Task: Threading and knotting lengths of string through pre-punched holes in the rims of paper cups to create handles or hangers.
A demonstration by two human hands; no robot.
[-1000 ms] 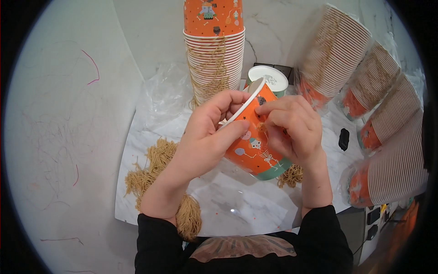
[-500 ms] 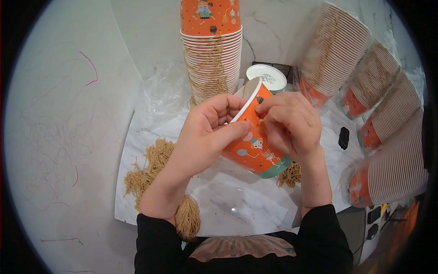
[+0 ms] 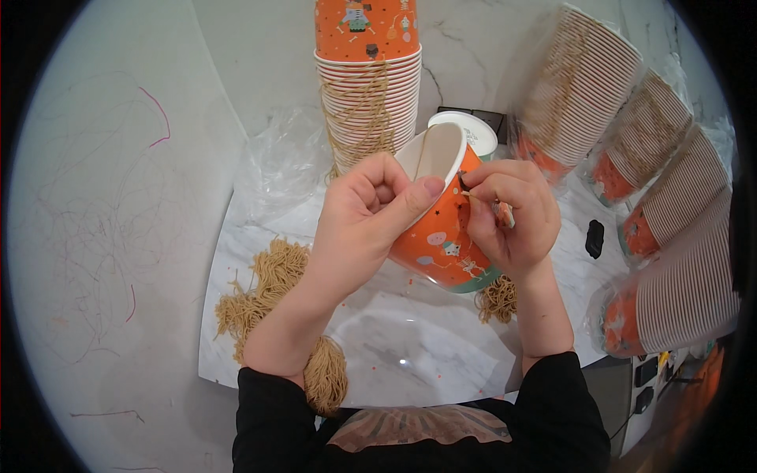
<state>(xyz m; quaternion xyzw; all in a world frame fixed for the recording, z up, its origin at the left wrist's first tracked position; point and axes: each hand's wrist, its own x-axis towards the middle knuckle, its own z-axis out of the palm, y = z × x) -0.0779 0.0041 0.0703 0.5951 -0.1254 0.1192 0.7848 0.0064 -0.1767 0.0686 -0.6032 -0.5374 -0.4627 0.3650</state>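
Observation:
An orange paper bucket [image 3: 441,236] with a white rim, a green base and printed skeleton figures is tilted above the table. My left hand [image 3: 367,213] is closed on its rim, thumb outside and fingers inside. A thin tan cord [image 3: 423,151] runs down the bucket's inner wall. My right hand [image 3: 516,209] is closed in a pinch at the outer wall below the rim, on what looks like the light tip of the cord. Loose tan cord piles lie by my left forearm [image 3: 276,272], under it [image 3: 325,374], and behind my right wrist [image 3: 498,299].
A tall stack of paper buckets [image 3: 367,102] with cords hanging on it stands at the back. Several plastic-wrapped stacks [image 3: 579,79] line the right side. An upturned bucket [image 3: 471,130], a small black object [image 3: 594,239] and clear plastic wrap [image 3: 280,169] are on the marble-patterned table [image 3: 426,347].
The bucket has been raised slightly and turned, showing more of its inside. My left thumb has moved up onto the rim. My right fingers have drawn a little away from the wall.

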